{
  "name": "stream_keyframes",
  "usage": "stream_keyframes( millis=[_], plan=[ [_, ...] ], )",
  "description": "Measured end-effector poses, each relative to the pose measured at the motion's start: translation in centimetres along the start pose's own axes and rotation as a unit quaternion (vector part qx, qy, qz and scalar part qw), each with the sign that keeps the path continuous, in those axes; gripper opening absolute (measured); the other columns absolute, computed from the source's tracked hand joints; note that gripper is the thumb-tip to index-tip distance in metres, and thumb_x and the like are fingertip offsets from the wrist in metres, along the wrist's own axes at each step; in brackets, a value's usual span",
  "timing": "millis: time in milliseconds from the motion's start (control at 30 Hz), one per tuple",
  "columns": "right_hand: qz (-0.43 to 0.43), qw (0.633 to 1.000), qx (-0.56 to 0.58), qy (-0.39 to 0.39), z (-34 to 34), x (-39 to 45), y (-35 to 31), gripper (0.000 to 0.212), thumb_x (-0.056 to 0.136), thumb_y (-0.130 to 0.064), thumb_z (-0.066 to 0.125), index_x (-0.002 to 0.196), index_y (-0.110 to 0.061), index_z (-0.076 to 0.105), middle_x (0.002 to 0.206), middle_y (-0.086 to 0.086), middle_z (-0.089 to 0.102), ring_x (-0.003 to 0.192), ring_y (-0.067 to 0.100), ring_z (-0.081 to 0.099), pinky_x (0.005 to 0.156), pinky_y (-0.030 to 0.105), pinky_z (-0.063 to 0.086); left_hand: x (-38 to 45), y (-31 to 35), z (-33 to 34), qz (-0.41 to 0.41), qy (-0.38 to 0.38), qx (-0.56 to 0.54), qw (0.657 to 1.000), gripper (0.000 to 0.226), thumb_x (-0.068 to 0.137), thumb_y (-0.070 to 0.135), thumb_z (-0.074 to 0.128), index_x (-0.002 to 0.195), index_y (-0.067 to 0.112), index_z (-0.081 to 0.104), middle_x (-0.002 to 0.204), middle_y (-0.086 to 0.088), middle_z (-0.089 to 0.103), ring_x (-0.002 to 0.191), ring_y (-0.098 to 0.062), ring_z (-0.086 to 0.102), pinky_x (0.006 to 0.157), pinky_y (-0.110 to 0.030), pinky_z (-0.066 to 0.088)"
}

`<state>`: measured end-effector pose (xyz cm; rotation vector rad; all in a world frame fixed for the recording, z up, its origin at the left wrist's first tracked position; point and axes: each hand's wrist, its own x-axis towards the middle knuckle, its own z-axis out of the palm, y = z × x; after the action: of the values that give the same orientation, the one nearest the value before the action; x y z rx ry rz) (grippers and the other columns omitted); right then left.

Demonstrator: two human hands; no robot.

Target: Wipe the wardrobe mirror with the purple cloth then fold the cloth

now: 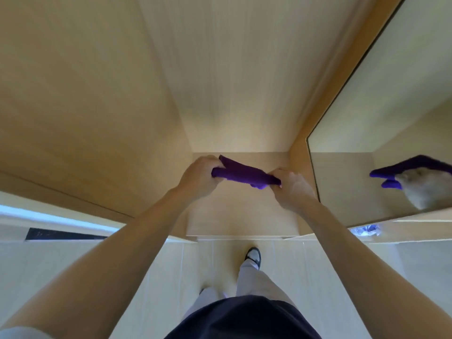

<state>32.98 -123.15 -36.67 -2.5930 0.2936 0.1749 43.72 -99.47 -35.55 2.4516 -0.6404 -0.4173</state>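
The purple cloth point(242, 173) is bunched into a narrow band, stretched between both hands above the wardrobe's bottom shelf. My left hand point(199, 176) grips its left end with curled fingers. My right hand point(289, 185) pinches its right end. The wardrobe mirror point(391, 113) is on the inside of the open door at the right and reflects the cloth and my right hand.
The light wooden wardrobe point(232, 94) is open in front of me, with its bottom shelf point(242, 216) below the hands. A door panel stands at the left. My legs and a shoe point(253, 256) are on the pale floor below.
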Motion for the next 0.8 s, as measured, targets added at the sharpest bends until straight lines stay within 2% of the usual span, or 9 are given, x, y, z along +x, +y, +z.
stream_keyframes(
  millis=[67, 200, 333, 400, 467, 567, 633, 700, 800],
  plan=[
    [0.032, 0.995, 0.019, -0.088, 1.5, 1.2, 1.6, 0.020, 0.092, -0.016, 0.061, 0.108, -0.021, 0.070, 0.104, -0.001, 0.063, 0.096, 0.024, 0.059, 0.083, 0.035, 0.049, 0.6, -1.4, 1.8, -0.091, -0.106, -0.038, 0.989, 0.008, 0.087, 0.012, 0.074, 0.095, 0.011, 0.075, 0.091, -0.006, 0.068, 0.085, -0.021, 0.061, 0.070, -0.026, 0.043],
    [0.099, 0.973, 0.091, -0.186, 4.2, 3.0, 4.3, 0.013, 0.089, -0.012, 0.066, 0.100, -0.016, 0.068, 0.094, 0.004, 0.063, 0.091, 0.026, 0.059, 0.074, 0.031, 0.044, 1.9, -4.0, 5.1, -0.191, -0.277, -0.080, 0.938, 0.017, 0.091, 0.017, 0.071, 0.106, 0.010, 0.076, 0.096, -0.009, 0.074, 0.085, -0.019, 0.063, 0.071, -0.025, 0.048],
    [0.144, 0.959, 0.106, -0.222, 7.2, 4.6, 7.2, 0.010, 0.088, -0.014, 0.069, 0.090, -0.017, 0.059, 0.093, 0.004, 0.060, 0.087, 0.024, 0.056, 0.065, 0.028, 0.041, 4.6, -5.5, 7.9, -0.222, -0.356, -0.068, 0.905, 0.024, 0.095, 0.020, 0.068, 0.116, 0.009, 0.073, 0.106, -0.012, 0.074, 0.087, -0.019, 0.065, 0.081, -0.031, 0.058],
    [0.152, 0.958, 0.093, -0.224, 8.3, 5.9, 8.3, 0.012, 0.086, -0.014, 0.068, 0.083, -0.017, 0.058, 0.086, 0.005, 0.060, 0.084, 0.025, 0.057, 0.062, 0.030, 0.036, 6.4, -5.7, 9.0, -0.206, -0.362, -0.041, 0.908, 0.021, 0.095, 0.018, 0.067, 0.112, 0.007, 0.073, 0.099, -0.013, 0.072, 0.080, -0.019, 0.063, 0.069, -0.026, 0.055],
    [0.149, 0.966, 0.078, -0.199, 8.7, 7.2, 8.8, 0.012, 0.084, -0.014, 0.067, 0.079, -0.018, 0.058, 0.082, 0.004, 0.059, 0.084, 0.025, 0.059, 0.064, 0.028, 0.034, 8.0, -5.6, 9.7, -0.171, -0.311, -0.002, 0.935, 0.014, 0.093, 0.017, 0.068, 0.102, 0.009, 0.073, 0.091, -0.011, 0.070, 0.079, -0.024, 0.063, 0.061, -0.025, 0.049],
    [0.134, 0.984, 0.071, -0.098, 9.3, 8.7, 9.1, 0.007, 0.085, -0.013, 0.064, 0.087, -0.018, 0.060, 0.093, 0.006, 0.060, 0.092, 0.028, 0.059, 0.071, 0.030, 0.039, 9.4, -5.5, 10.9, -0.107, -0.121, 0.081, 0.984, 0.019, 0.090, 0.015, 0.065, 0.108, 0.015, 0.072, 0.105, -0.010, 0.071, 0.100, -0.032, 0.065, 0.080, -0.037, 0.051],
    [0.089, 0.995, 0.044, -0.002, 10.1, 9.0, 9.2, 0.016, 0.084, -0.006, 0.062, 0.098, -0.012, 0.062, 0.107, 0.009, 0.059, 0.101, 0.031, 0.057, 0.084, 0.036, 0.045, 9.6, -5.7, 12.1, -0.057, -0.018, 0.113, 0.992, 0.028, 0.088, 0.009, 0.062, 0.115, 0.013, 0.070, 0.113, -0.011, 0.071, 0.106, -0.036, 0.064, 0.083, -0.043, 0.049],
    [0.028, 0.996, 0.001, 0.082, 11.5, 9.3, 9.6, 0.029, 0.077, 0.003, 0.061, 0.102, -0.011, 0.061, 0.115, 0.008, 0.056, 0.107, 0.030, 0.054, 0.094, 0.038, 0.044, 9.7, -6.8, 13.9, 0.021, 0.046, 0.134, 0.990, 0.028, 0.082, 0.001, 0.064, 0.110, 0.005, 0.069, 0.113, -0.014, 0.069, 0.103, -0.040, 0.064, 0.080, -0.047, 0.049],
    [0.004, 0.991, -0.034, 0.128, 16.2, 8.7, 11.8, 0.035, 0.071, 0.006, 0.060, 0.102, -0.010, 0.060, 0.121, 0.009, 0.055, 0.113, 0.029, 0.049, 0.098, 0.037, 0.038, 9.3, -10.4, 18.5, 0.092, 0.103, 0.160, 0.977, 0.030, 0.069, -0.006, 0.068, 0.099, 0.000, 0.066, 0.112, -0.016, 0.069, 0.093, -0.040, 0.064, 0.071, -0.047, 0.049]
  ],
)
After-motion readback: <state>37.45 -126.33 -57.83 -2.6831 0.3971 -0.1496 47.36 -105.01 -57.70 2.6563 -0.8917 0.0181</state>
